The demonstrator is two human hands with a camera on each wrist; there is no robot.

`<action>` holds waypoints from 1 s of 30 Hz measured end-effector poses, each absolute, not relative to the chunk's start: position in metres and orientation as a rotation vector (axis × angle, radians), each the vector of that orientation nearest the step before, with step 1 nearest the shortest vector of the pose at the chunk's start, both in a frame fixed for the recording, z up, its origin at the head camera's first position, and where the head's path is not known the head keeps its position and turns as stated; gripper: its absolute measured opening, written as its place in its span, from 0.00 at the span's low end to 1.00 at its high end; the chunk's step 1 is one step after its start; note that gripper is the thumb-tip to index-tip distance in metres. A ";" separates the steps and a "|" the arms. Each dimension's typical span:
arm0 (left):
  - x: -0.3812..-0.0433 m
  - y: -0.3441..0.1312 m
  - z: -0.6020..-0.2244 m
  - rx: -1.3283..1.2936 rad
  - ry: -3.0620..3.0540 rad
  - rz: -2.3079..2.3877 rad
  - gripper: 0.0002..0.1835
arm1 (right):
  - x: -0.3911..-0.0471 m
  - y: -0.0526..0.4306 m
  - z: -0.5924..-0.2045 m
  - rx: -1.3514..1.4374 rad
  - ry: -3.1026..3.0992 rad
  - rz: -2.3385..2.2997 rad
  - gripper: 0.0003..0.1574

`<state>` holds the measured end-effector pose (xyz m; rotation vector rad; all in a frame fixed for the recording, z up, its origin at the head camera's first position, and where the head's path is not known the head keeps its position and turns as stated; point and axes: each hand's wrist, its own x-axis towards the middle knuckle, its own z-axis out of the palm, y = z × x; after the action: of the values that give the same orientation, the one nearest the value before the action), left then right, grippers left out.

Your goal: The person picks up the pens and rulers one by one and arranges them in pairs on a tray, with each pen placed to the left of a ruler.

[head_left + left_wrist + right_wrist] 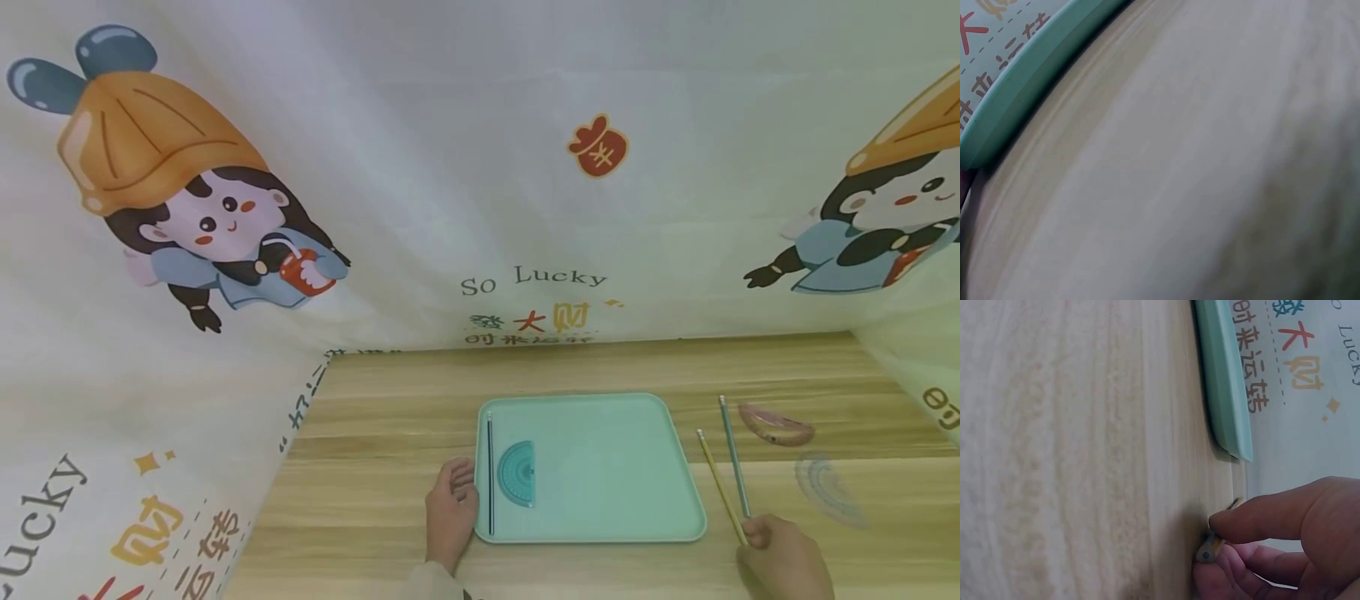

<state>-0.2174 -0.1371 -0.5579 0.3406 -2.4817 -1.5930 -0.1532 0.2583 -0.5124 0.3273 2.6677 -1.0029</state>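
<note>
Head view first: the left hand (452, 515) is at the left edge of a mint green tray (600, 467), touching it, fingers relaxed and a bit bent. Inside the tray, a dark pencil (491, 475) runs along the left side, and a blue protractor (516, 475) lies right next to it. The rest of the tray's floor is just bare green.

Over to the right of the tray, the right hand (787, 560) has thumb and fingers pinched on the near end of a yellow pencil (721, 483), which slants away over the wooden table (360, 467). A teal pencil (735, 458) lies just beside it, its near end right by those same fingers. Past that there's a pink protractor (777, 437) and, nearer the person, a clear protractor (825, 492). Printed cloth (420, 167) covers the walls around the table.

Left wrist cam: mostly blurry wood, plus the tray's rim in the upper left corner. Can't tell what the fingers are doing from this one.

Right wrist cam: thumb and fingertips pinch a slim pencil end low over the wood, probably the yellow one, though it's too small to be sure. The tray's corner sits above, apart from the hand.
</note>
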 end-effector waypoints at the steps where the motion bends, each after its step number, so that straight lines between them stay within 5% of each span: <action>1: -0.218 -0.137 -0.558 0.335 -2.480 -1.592 0.18 | -0.153 0.258 -0.512 0.324 2.666 -1.012 0.25; 13: -0.217 -0.137 -0.557 0.330 -2.482 -1.594 0.18 | -0.153 0.263 -0.514 0.318 2.543 -1.171 0.24; 30: -0.217 -0.136 -0.558 0.324 -2.466 -1.588 0.19 | -0.152 0.266 -0.512 0.390 2.099 -1.649 0.36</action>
<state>-0.2168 -0.1361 -0.5578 0.3241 -2.4661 -1.5881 -0.1517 0.2655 -0.5123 0.3896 2.0988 -1.6494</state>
